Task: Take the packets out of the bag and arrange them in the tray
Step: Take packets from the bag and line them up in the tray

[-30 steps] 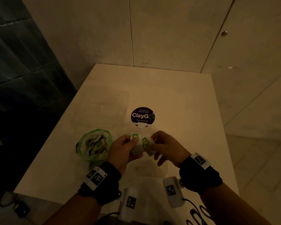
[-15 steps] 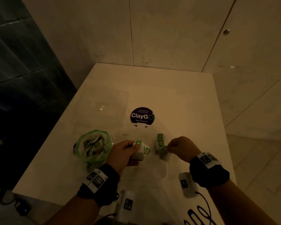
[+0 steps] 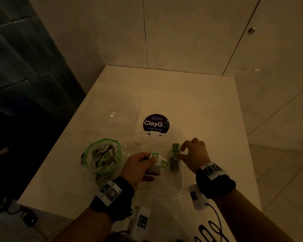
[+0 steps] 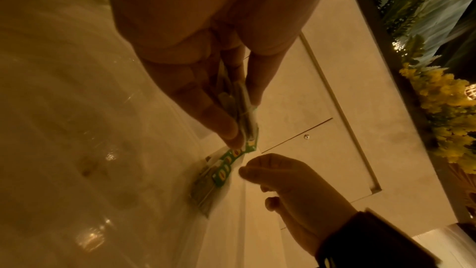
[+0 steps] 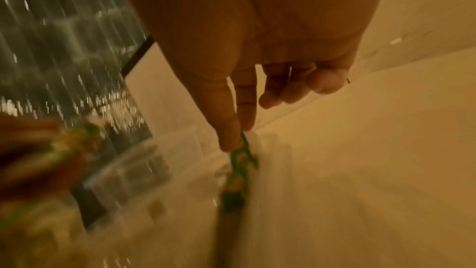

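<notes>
Over a clear plastic tray (image 3: 181,182), my left hand (image 3: 148,159) grips a small bunch of white packets with green tags (image 3: 158,160), pressed between thumb and fingers (image 4: 231,129). To its right, my right hand (image 3: 181,152) pinches the top of a packet in a row of packets (image 3: 175,158) standing along the tray's right side. The right wrist view is blurred but shows thumb and forefinger (image 5: 228,142) closed on the green tag (image 5: 240,158). A green-rimmed clear bag (image 3: 103,140) with more packets inside lies left of the tray.
A second clear plastic container (image 3: 112,116) sits at the back left. A round dark ClayGo sticker (image 3: 156,123) lies behind the tray. White tagged devices (image 3: 142,220) and a black cable (image 3: 215,219) lie at the table's near edge.
My right hand drew away from the left hand with a packet and moved right and down to the row at the tray's right side. The left hand kept its bunch.
</notes>
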`<state>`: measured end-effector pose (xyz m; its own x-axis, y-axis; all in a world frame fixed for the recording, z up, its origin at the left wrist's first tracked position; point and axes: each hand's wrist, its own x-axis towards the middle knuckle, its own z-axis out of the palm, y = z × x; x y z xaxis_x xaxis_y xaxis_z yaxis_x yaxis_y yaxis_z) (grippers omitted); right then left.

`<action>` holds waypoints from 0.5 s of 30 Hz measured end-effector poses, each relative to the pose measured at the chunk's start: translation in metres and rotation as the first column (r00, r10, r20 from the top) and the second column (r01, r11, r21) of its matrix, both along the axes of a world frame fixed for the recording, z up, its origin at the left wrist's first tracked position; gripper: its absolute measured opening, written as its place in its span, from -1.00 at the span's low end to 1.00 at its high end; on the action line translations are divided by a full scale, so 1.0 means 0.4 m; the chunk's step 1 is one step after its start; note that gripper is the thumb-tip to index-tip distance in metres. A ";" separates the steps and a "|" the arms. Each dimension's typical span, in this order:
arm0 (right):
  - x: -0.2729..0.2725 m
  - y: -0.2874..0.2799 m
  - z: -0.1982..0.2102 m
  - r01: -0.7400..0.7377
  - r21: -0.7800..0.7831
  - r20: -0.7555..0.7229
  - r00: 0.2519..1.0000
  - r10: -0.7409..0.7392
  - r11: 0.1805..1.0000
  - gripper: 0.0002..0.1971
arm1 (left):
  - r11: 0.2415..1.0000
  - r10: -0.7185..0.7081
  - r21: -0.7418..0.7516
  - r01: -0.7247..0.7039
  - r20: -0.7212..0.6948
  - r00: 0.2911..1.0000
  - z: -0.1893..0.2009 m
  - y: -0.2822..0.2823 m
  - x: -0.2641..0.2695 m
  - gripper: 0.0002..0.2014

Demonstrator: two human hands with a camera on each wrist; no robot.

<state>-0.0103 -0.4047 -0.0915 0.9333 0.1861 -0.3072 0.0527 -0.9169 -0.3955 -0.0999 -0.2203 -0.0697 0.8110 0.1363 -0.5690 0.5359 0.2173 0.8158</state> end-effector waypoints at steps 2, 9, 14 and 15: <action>-0.011 -0.006 0.016 0.040 0.140 -0.010 0.999 -0.039 0.989 -0.85 | 0.999 0.013 -0.036 -0.013 0.005 1.000 0.002 -0.009 0.004 -0.88; -0.083 0.014 0.071 0.351 0.644 -0.521 0.852 0.055 0.680 -0.87 | 0.990 0.076 -0.125 -0.067 0.064 0.995 -0.005 -0.041 0.015 -0.80; -0.051 0.008 0.066 0.181 0.479 -0.294 0.955 -0.038 0.859 -0.89 | 1.000 0.015 -0.020 -0.014 0.071 0.997 -0.020 -0.028 0.007 -0.79; -0.038 -0.001 0.070 0.112 0.408 -0.203 0.979 -0.030 0.906 -0.88 | 1.000 0.009 0.023 -0.010 0.070 0.998 -0.027 -0.020 0.003 -0.81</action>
<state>-0.0255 -0.4050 -0.0633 0.8816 0.2705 -0.3869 -0.1192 -0.6654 -0.7369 -0.0987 -0.2283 -0.0803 0.8471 0.1567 -0.5078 0.4757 0.2025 0.8560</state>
